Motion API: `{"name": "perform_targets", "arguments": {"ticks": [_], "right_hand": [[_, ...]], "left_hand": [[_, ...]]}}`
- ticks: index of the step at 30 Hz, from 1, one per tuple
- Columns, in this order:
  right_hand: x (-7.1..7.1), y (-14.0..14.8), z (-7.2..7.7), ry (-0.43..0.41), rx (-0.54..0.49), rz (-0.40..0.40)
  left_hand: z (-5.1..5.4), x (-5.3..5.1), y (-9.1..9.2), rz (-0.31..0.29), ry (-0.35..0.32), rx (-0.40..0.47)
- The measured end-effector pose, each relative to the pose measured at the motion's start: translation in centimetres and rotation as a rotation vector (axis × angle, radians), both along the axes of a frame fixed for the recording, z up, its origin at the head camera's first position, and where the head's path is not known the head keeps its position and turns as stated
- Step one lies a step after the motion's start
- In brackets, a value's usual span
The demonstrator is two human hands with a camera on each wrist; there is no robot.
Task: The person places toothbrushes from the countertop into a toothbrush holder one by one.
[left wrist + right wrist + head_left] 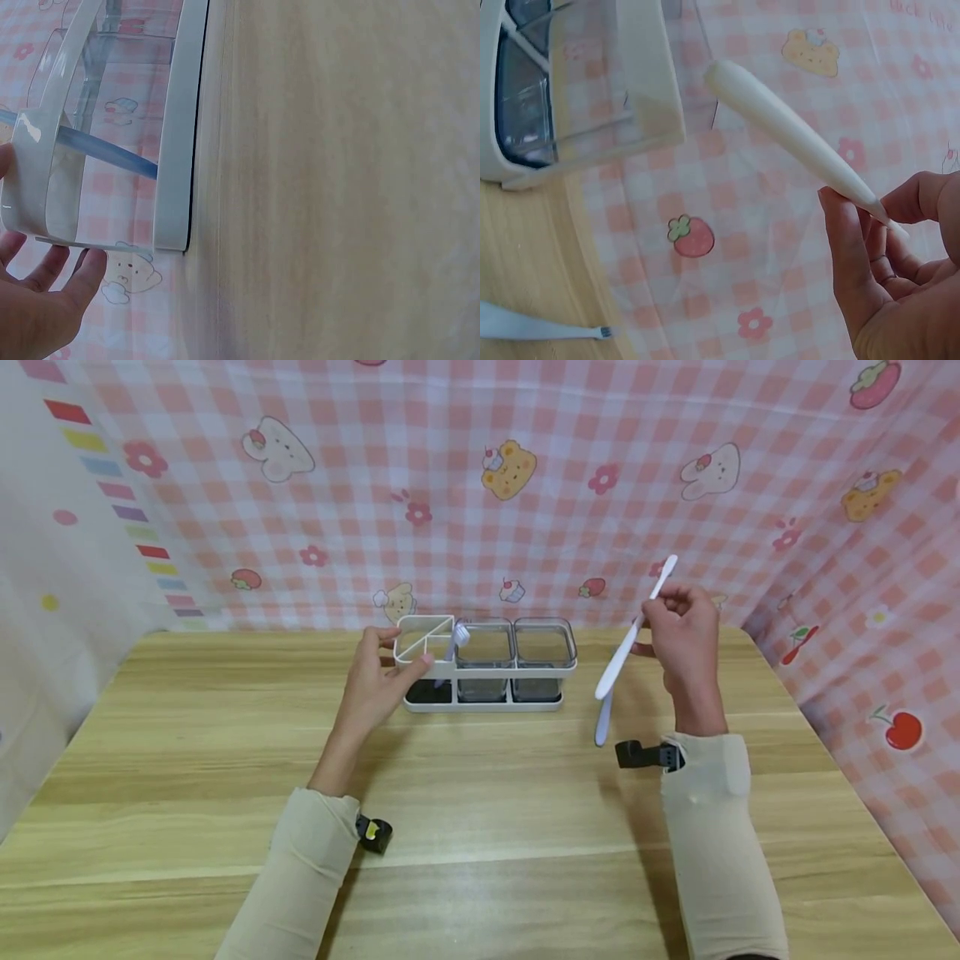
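Note:
A white toothbrush holder (491, 706) stands on the table, with two clear cups (545, 647) in its middle and right sections. My left hand (378, 681) grips its divided left end, thumb at the front, other fingers around the side. In that left section leans a pale blue toothbrush (461, 633); its shaft (112, 154) crosses the holder's side opening in the left wrist view. To the right of the holder, my right hand (682, 627) pinches a white toothbrush (622, 660) in the air, its thick handle end pointing down toward the holder side.
Another pale blue toothbrush (540, 324) lies on the wooden table (480, 852), right of the holder and partly below the held one. A pink checked cloth (450, 543) hangs behind the table and along its right side.

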State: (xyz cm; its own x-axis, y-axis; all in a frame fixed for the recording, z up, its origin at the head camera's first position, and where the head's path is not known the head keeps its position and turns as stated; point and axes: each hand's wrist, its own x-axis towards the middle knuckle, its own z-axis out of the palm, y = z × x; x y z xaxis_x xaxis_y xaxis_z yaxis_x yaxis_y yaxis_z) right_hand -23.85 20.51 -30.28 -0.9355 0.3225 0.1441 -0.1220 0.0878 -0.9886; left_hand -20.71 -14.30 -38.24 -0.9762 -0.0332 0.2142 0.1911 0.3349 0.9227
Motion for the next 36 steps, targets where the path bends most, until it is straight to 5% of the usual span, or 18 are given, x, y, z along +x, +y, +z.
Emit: {"name": "perform_targets", "arguments": {"ticks": [36], "right_hand": [[0.2,-6.9,2.3,0.144,-0.083,0.158]], "left_hand": [[-0.3,0.0,-0.1,-0.015,0.022,-0.004]]}}
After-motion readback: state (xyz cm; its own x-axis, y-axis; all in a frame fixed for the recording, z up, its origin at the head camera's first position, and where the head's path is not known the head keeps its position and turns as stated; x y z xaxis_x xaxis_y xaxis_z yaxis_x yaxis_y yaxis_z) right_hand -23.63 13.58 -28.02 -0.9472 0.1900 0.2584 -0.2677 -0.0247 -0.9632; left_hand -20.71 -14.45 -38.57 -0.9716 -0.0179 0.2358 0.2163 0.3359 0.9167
